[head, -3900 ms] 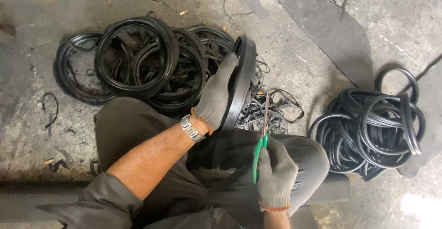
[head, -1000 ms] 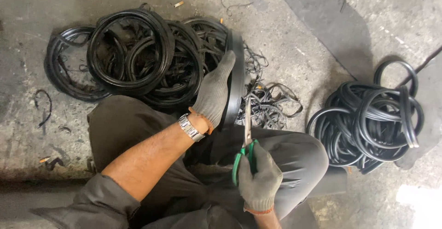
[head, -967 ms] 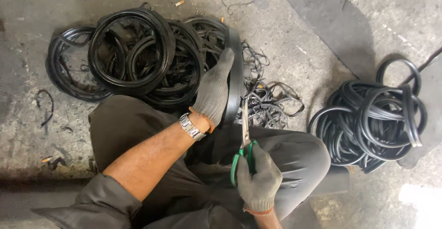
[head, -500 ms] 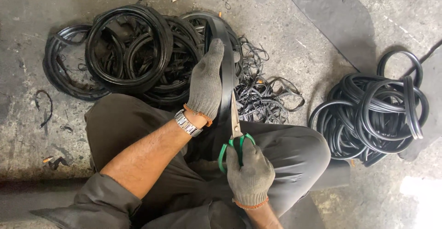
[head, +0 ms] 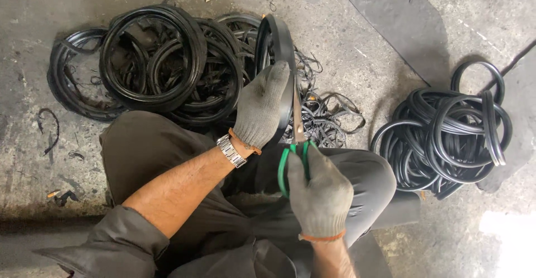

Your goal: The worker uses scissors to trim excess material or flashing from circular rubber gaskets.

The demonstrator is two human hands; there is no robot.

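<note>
1. The gloved right hand [head: 320, 197] is curled through the handles of the green-handled scissors [head: 296, 144], blades pointing away along the rubber ring
2. The gloved left hand [head: 261, 107] is wrapped over the black rubber ring [head: 277, 37], holding it upright between the knees
3. The blades lie just beside the left fingers; a slip on the rubber could likely nick the glove
4. No containers show: a pile of rings [head: 156, 60] lies far left, thin offcuts [head: 326, 116] beyond the knees, another heap [head: 446, 132] right
</note>
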